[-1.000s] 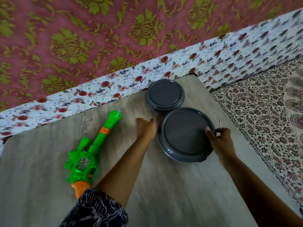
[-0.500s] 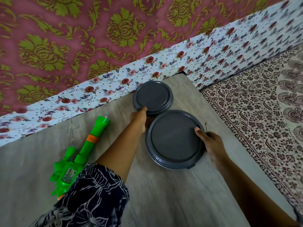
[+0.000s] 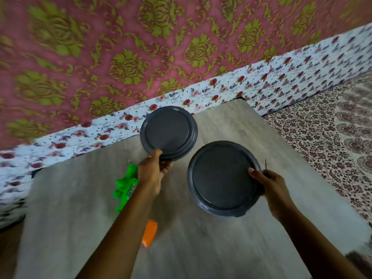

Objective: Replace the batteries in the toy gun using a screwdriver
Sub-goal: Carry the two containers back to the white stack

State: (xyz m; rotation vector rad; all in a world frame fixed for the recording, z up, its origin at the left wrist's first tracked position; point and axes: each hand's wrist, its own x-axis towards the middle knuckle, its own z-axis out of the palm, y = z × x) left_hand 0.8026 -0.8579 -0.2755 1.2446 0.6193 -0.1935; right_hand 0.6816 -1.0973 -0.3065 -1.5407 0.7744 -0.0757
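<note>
A green toy gun (image 3: 125, 186) with an orange grip (image 3: 150, 232) lies on the grey wooden board (image 3: 201, 248), mostly hidden under my left forearm. My left hand (image 3: 152, 172) grips the near rim of the smaller dark grey round lid (image 3: 168, 132). My right hand (image 3: 270, 187) holds the right rim of the larger dark grey lid (image 3: 222, 177), thumb on top. A thin dark screwdriver shaft (image 3: 265, 164) sticks up from that same hand.
The board ends at a floral white cloth (image 3: 261, 85) along its far edge, with a pink and green patterned fabric (image 3: 120, 47) behind. A maroon-patterned rug (image 3: 326, 133) lies to the right of the board.
My left hand has moved from beside the large lid to the smaller lid and taken its rim. The two lids now sit apart. The view has shifted, so the gun appears nearer the middle.
</note>
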